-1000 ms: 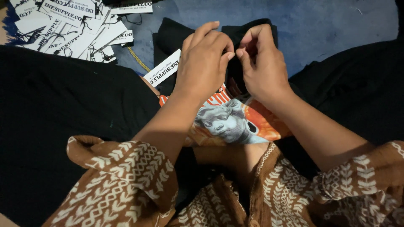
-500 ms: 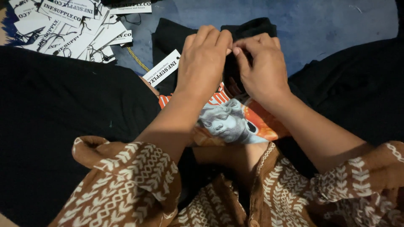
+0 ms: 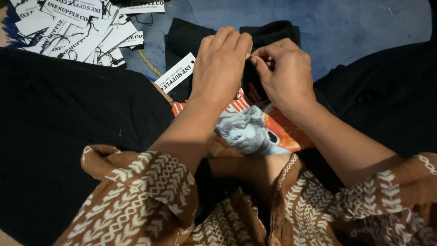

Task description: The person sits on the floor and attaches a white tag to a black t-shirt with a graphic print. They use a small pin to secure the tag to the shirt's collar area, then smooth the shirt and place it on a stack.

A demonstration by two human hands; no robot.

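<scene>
A black garment [image 3: 186,38] with an orange print of a pale sculpted head [image 3: 248,132] lies in front of me. Both hands meet over its upper part. My left hand [image 3: 221,64] lies curled on the cloth, fingertips pinched at the neck area. My right hand [image 3: 284,73] pinches something small against the left fingertips; what it is stays hidden between the fingers. A white hang tag [image 3: 175,74] with black print lies just left of my left hand, on the garment.
A heap of several white printed tags [image 3: 75,27] with black strings lies at the top left. Black cloth [image 3: 54,118] spreads to the left and right [image 3: 387,105]. A blue floor surface [image 3: 346,27] shows behind. My brown patterned sleeves [image 3: 136,196] fill the bottom.
Both hands have stayed together over the garment's neck. The fingers have shifted slightly, the right thumb and forefinger now pinching close against the left fingertips.
</scene>
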